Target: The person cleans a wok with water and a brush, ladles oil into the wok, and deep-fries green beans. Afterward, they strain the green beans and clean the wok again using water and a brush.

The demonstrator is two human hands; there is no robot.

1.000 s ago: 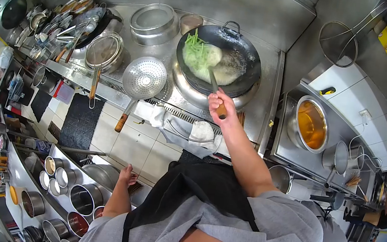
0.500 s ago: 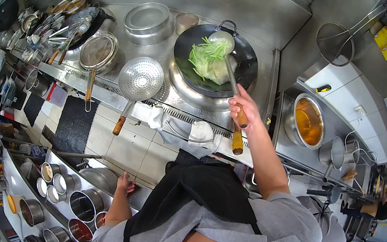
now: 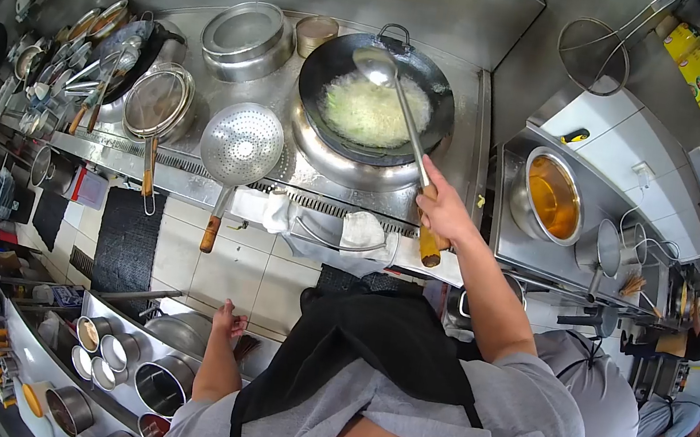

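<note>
My right hand point(image 3: 446, 210) is closed around the handle of a long metal ladle point(image 3: 409, 115). The ladle's bowl hangs over the upper part of a black wok point(image 3: 443, 97) on the stove. Pale, foaming liquid point(image 3: 376, 110) bubbles in the wok, with a few green strips point(image 3: 332, 102) showing at its left. Below my right hand, a worn wooden handle end point(image 3: 429, 249) sticks out at the stove's front edge. My left hand point(image 3: 228, 321) hangs low beside my body, holding nothing, its fingers loosely apart, near the counter behind.
A perforated strainer point(image 3: 241, 145) lies left of the wok, its handle overhanging the front edge. Beyond it are a mesh strainer point(image 3: 158, 99) and a lidded pot point(image 3: 248, 41). On the right stands a bowl of amber liquid point(image 3: 552, 198). Another person point(image 3: 590, 391) stands close behind.
The green strips heaped in the wok have sunk into liquid that now foams broadly. The ladle's bowl has lifted off them towards the upper left. My left hand stays low.
</note>
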